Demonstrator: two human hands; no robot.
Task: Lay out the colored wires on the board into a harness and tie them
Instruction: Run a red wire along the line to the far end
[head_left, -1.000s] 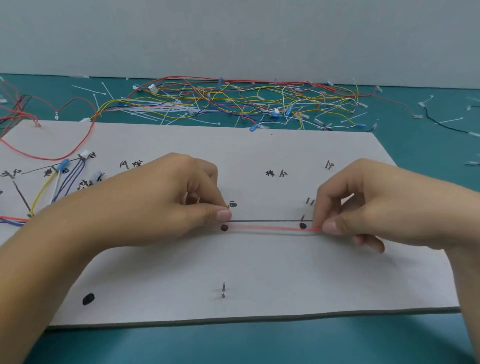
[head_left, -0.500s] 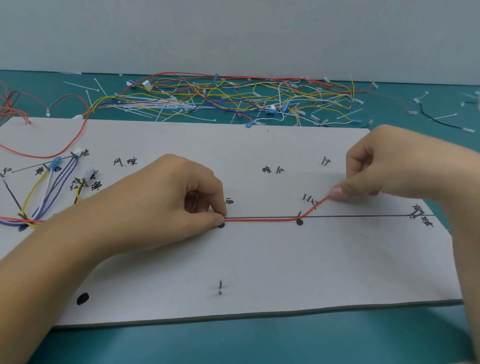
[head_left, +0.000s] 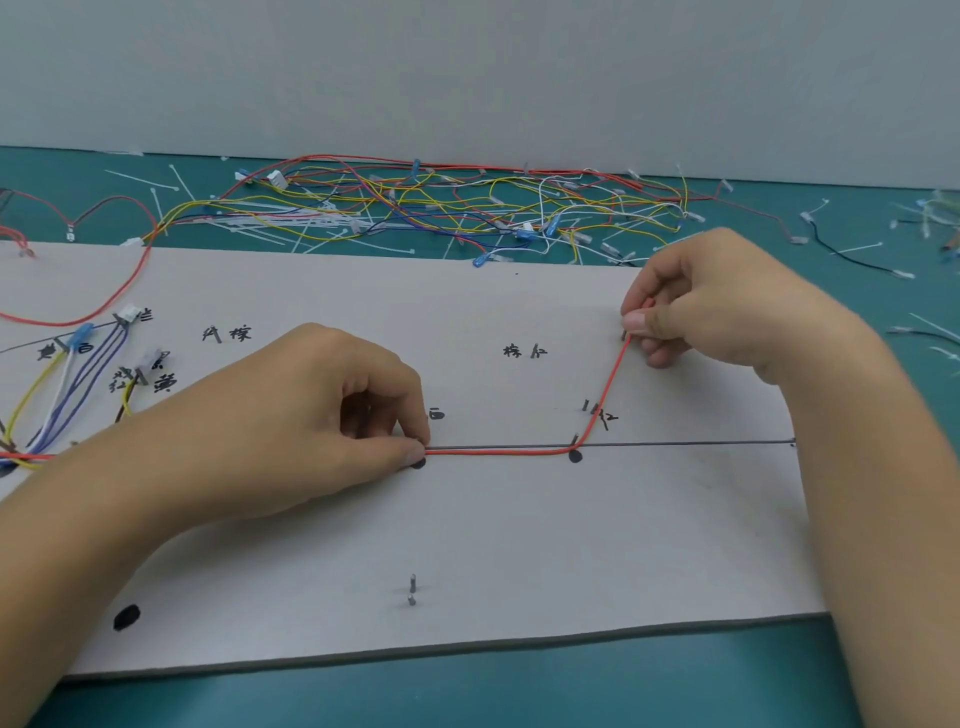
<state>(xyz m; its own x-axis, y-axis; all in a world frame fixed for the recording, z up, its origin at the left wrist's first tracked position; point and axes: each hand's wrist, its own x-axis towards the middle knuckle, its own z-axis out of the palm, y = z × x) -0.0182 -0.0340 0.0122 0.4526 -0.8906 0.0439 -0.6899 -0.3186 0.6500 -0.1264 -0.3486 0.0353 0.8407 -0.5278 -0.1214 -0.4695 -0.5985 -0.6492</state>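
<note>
1. Red wire (head_left: 498, 452): on the board (head_left: 519, 545), ctr of frame. It runs along the drawn line (head_left: 701, 443) from the left hand (head_left: 291, 426) to a bend pin (head_left: 574, 440), turns there & climbs to upper right into the right hand (head_left: 727, 306).
2. Left hand: thumb + forefinger clamped on the wire, pressed down at the board by a black spot. Right hand: fingers (head_left: 636, 322) pinched together on the wire's far end, just beside an end pin (head_left: 623, 335).
3. Step in hand, my read: routing this wire's side branch. To do it well:
   - use the left pinch as anchor so the straight run sits on the line
   - light tension w/ the right hand so the corner hugs the bend pin, no slack
   - seat the end low vs. the board
   - don't overpull, as thin wire could ride up over a pin top
4. Left of frame: laid wires (head_left: 62, 395) in yellow, white & blue w/ small plugs, by handwritten labels. Lower ctr: pin pair (head_left: 412, 590), well apart from the work. Lower left: black dot (head_left: 126, 617).
5. Top of frame, past the board's far edge: loose wire pile (head_left: 441, 213) & cable ties on the green worktop (head_left: 467, 691). Not in the way.
6. In the way: short pins near the rising leg could snag it. The right hand hides the wire's tip, so can't tell what's on it.
</note>
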